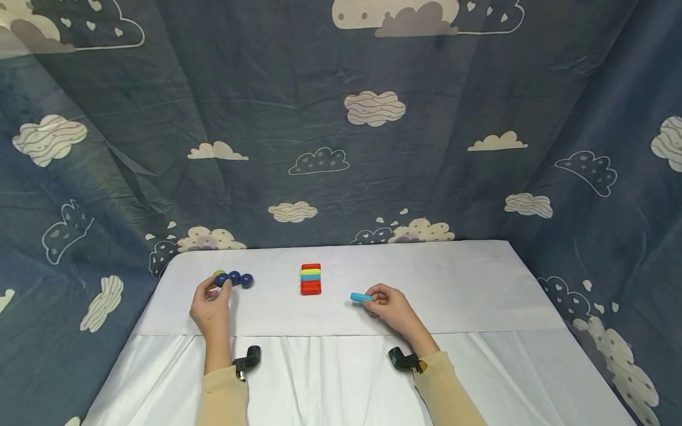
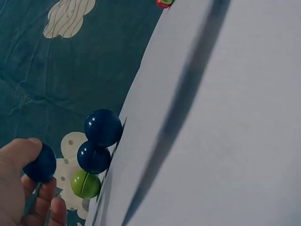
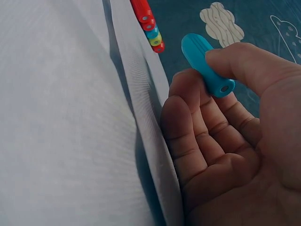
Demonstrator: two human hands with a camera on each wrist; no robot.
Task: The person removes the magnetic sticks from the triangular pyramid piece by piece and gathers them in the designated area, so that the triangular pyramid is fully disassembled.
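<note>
Between thumb and fingers, my left hand [image 1: 212, 310] pinches a dark blue ball [image 2: 41, 164] at the left of the table. Two more dark blue balls, one larger [image 2: 103, 128] and one [image 2: 93, 157] beside it, sit in a line with a green ball [image 2: 85, 184], just beyond that hand. My right hand [image 1: 391, 309] pinches a light blue ribbed stick [image 3: 200, 59] near one end, which has a small round metallic spot. In the head view this stick points left, toward the middle of the table.
Several short sticks in red, yellow-green and blue lie side by side in a stack-like row [image 1: 311, 288] between the hands. A white cloth covers the table [image 1: 453, 284]. Behind and beside it hangs a dark blue curtain [image 1: 256, 118] with a cloud print.
</note>
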